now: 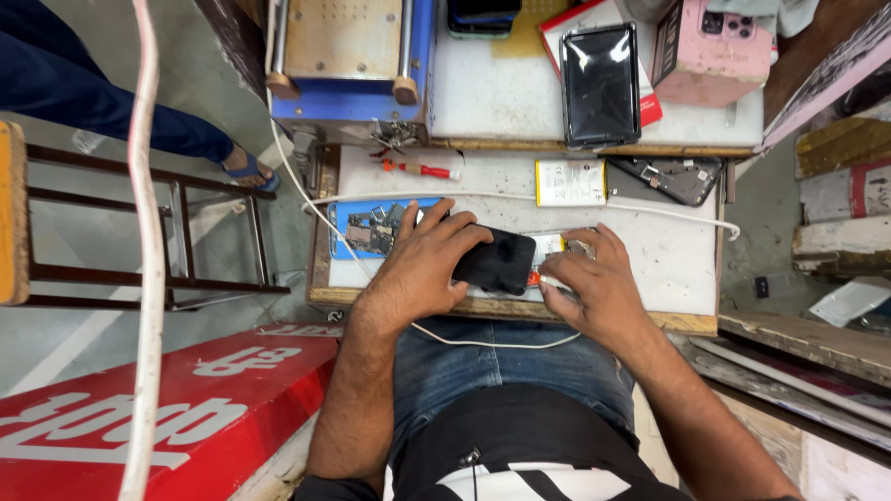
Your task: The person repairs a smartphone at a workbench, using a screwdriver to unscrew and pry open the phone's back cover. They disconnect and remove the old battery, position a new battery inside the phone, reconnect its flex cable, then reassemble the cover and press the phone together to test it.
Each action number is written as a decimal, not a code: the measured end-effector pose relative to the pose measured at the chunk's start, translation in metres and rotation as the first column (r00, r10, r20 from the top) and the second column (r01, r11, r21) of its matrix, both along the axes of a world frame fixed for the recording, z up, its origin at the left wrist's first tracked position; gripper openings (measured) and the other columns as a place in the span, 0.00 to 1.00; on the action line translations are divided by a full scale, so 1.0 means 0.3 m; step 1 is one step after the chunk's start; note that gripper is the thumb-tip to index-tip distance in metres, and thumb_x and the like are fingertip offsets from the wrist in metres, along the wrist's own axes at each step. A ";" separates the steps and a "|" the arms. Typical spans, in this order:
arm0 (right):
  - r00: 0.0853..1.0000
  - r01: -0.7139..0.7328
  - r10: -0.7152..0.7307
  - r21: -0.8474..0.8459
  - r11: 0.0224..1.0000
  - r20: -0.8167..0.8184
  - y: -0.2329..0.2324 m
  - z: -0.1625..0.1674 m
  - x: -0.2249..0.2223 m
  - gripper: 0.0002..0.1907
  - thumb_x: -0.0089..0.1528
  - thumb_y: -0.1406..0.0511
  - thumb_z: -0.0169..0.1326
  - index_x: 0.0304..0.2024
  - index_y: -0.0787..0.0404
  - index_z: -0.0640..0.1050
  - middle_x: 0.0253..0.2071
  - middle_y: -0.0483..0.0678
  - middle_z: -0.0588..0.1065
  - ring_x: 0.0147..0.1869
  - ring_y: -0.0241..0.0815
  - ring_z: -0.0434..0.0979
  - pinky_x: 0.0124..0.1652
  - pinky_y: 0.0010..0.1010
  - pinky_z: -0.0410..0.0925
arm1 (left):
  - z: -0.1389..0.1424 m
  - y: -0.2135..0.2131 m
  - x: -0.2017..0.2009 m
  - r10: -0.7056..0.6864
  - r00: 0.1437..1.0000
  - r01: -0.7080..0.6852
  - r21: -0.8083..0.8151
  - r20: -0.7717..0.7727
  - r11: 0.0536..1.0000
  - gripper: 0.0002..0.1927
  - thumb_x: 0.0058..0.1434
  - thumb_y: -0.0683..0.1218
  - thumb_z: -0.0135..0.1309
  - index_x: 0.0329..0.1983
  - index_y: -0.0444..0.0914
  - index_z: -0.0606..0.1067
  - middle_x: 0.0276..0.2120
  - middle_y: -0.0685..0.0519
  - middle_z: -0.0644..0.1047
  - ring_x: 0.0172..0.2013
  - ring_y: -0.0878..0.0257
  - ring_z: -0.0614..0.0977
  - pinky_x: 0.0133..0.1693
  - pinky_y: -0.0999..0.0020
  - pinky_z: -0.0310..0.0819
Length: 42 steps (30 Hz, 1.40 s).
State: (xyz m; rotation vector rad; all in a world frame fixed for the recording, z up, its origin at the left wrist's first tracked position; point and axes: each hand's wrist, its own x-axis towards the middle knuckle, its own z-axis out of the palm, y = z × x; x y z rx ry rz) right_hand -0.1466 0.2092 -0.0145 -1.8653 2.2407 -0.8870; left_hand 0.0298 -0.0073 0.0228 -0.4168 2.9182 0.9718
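Lying under left hand (422,264): phone (497,262)

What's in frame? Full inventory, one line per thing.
phone: 1, black, on the white worktop, under the left hand
cable: 1, white, at the phone's right end, pinched by the right hand
worktop: 1, white, on a wooden bench
screwdriver: 1, red handle, worktop rear left
battery: 1, white and yellow, worktop rear centre
blue mat: 1, blue, holds circuit boards, left of the phone
opened phone body: 1, dark, rear right
tablet: 1, black, raised shelf
box: 1, pink, shelf right
machine: 1, blue, shelf left
stool: 1, dark frame, floor left
left hand: 1, on the phone
right hand: 1, at the cable
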 end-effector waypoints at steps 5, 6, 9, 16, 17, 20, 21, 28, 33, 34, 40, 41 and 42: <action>0.941 0.226 -0.270 0.214 0.950 0.204 0.080 0.027 0.037 0.09 0.58 0.61 0.62 0.40 0.56 0.81 0.34 0.47 0.79 0.39 0.47 0.78 0.39 0.41 0.70 | -0.023 -0.016 -0.001 0.009 1.000 -0.009 -0.023 0.001 1.000 0.35 0.45 0.43 0.68 0.60 0.46 0.72 0.64 0.50 0.70 0.71 0.44 0.59 0.70 0.33 0.37; 0.897 0.249 -0.339 0.312 0.917 0.282 0.098 0.031 0.039 0.09 0.59 0.61 0.61 0.41 0.55 0.81 0.32 0.47 0.78 0.33 0.45 0.80 0.32 0.37 0.73 | -0.032 -0.016 -0.006 0.009 1.000 -0.010 -0.023 -0.013 1.000 0.36 0.45 0.42 0.68 0.60 0.46 0.72 0.64 0.50 0.70 0.71 0.43 0.58 0.70 0.33 0.37; 0.917 0.192 -0.299 0.364 0.911 0.264 0.164 0.043 0.031 0.11 0.58 0.61 0.59 0.42 0.56 0.81 0.30 0.48 0.80 0.27 0.47 0.80 0.29 0.37 0.72 | -0.059 -0.013 -0.016 0.008 1.000 -0.009 -0.026 -0.018 1.000 0.36 0.46 0.44 0.69 0.61 0.46 0.72 0.65 0.50 0.69 0.72 0.42 0.57 0.70 0.33 0.36; 0.927 -0.008 -0.205 0.565 0.825 0.313 0.278 0.073 -0.077 0.19 0.55 0.52 0.64 0.47 0.48 0.84 0.42 0.44 0.85 0.45 0.43 0.85 0.45 0.33 0.74 | -0.057 0.005 -0.022 0.013 1.000 -0.014 -0.087 -0.018 0.996 0.41 0.47 0.46 0.70 0.66 0.47 0.69 0.69 0.46 0.65 0.72 0.39 0.54 0.67 0.31 0.38; 0.929 -0.026 -0.210 0.620 0.784 0.304 0.275 0.074 -0.097 0.22 0.55 0.50 0.66 0.50 0.45 0.85 0.45 0.43 0.85 0.48 0.43 0.84 0.48 0.33 0.74 | -0.048 0.003 -0.024 0.012 1.000 -0.013 -0.088 -0.015 0.996 0.41 0.47 0.45 0.70 0.66 0.47 0.69 0.69 0.46 0.65 0.72 0.38 0.54 0.68 0.31 0.38; 0.689 0.041 -0.368 0.474 0.879 0.624 0.200 0.041 -0.132 0.22 0.61 0.54 0.57 0.55 0.54 0.82 0.49 0.48 0.82 0.52 0.50 0.85 0.54 0.37 0.75 | -0.025 0.010 -0.030 0.017 1.000 -0.017 -0.081 -0.001 0.997 0.40 0.48 0.45 0.70 0.66 0.48 0.70 0.69 0.46 0.65 0.73 0.38 0.54 0.69 0.33 0.38; 0.499 0.071 -0.319 0.329 0.942 0.805 0.157 0.019 -0.130 0.23 0.63 0.56 0.54 0.57 0.58 0.78 0.53 0.53 0.80 0.58 0.53 0.81 0.58 0.40 0.72 | -0.021 0.012 -0.035 0.017 1.000 -0.017 -0.082 0.004 0.997 0.40 0.48 0.46 0.70 0.66 0.48 0.70 0.69 0.47 0.65 0.73 0.38 0.53 0.70 0.33 0.37; -0.268 0.414 0.104 0.017 0.910 0.958 -0.061 -0.081 -0.081 0.26 0.70 0.58 0.38 0.66 0.64 0.60 0.70 0.70 0.61 0.75 0.63 0.62 0.68 0.50 0.60 | -0.031 0.013 -0.041 0.041 0.999 -0.040 -0.048 0.026 0.998 0.41 0.47 0.46 0.71 0.66 0.48 0.70 0.69 0.48 0.65 0.73 0.40 0.52 0.70 0.33 0.34; -0.317 0.464 0.101 0.061 0.883 0.943 -0.083 -0.060 -0.080 0.24 0.70 0.58 0.37 0.66 0.62 0.61 0.70 0.70 0.61 0.76 0.63 0.61 0.68 0.51 0.59 | -0.033 0.004 -0.037 0.027 0.999 -0.025 -0.082 0.031 0.996 0.40 0.48 0.45 0.71 0.66 0.48 0.70 0.69 0.48 0.66 0.74 0.40 0.53 0.70 0.31 0.36; -0.319 0.464 0.101 0.062 0.883 0.942 -0.085 -0.058 -0.079 0.24 0.70 0.58 0.38 0.66 0.62 0.61 0.70 0.70 0.62 0.76 0.63 0.61 0.68 0.51 0.59 | -0.032 0.002 -0.040 0.024 0.999 -0.021 -0.093 0.027 0.995 0.40 0.48 0.45 0.71 0.66 0.47 0.70 0.69 0.48 0.66 0.74 0.39 0.53 0.70 0.31 0.36; -0.346 0.449 0.161 0.013 0.893 0.924 -0.087 -0.068 -0.088 0.23 0.70 0.57 0.39 0.64 0.61 0.63 0.70 0.68 0.62 0.75 0.63 0.61 0.69 0.52 0.57 | -0.037 0.004 -0.035 0.020 1.000 -0.018 -0.104 0.019 0.994 0.41 0.47 0.45 0.71 0.66 0.47 0.70 0.69 0.48 0.66 0.73 0.39 0.53 0.69 0.30 0.36; -0.358 0.447 0.186 -0.007 0.894 0.915 -0.086 -0.071 -0.092 0.23 0.70 0.57 0.40 0.63 0.61 0.63 0.70 0.68 0.62 0.75 0.64 0.61 0.69 0.52 0.57 | -0.039 0.006 -0.034 0.023 1.000 -0.022 -0.103 0.013 0.994 0.41 0.47 0.45 0.71 0.66 0.47 0.70 0.69 0.48 0.66 0.73 0.39 0.54 0.69 0.30 0.37; -0.347 0.443 0.196 -0.024 0.896 0.917 -0.092 -0.076 -0.097 0.22 0.70 0.57 0.40 0.63 0.61 0.64 0.70 0.68 0.62 0.75 0.64 0.60 0.69 0.52 0.56 | -0.040 0.009 -0.031 0.023 1.000 -0.022 -0.099 0.009 0.995 0.41 0.47 0.45 0.71 0.66 0.48 0.70 0.69 0.47 0.66 0.73 0.39 0.54 0.69 0.31 0.38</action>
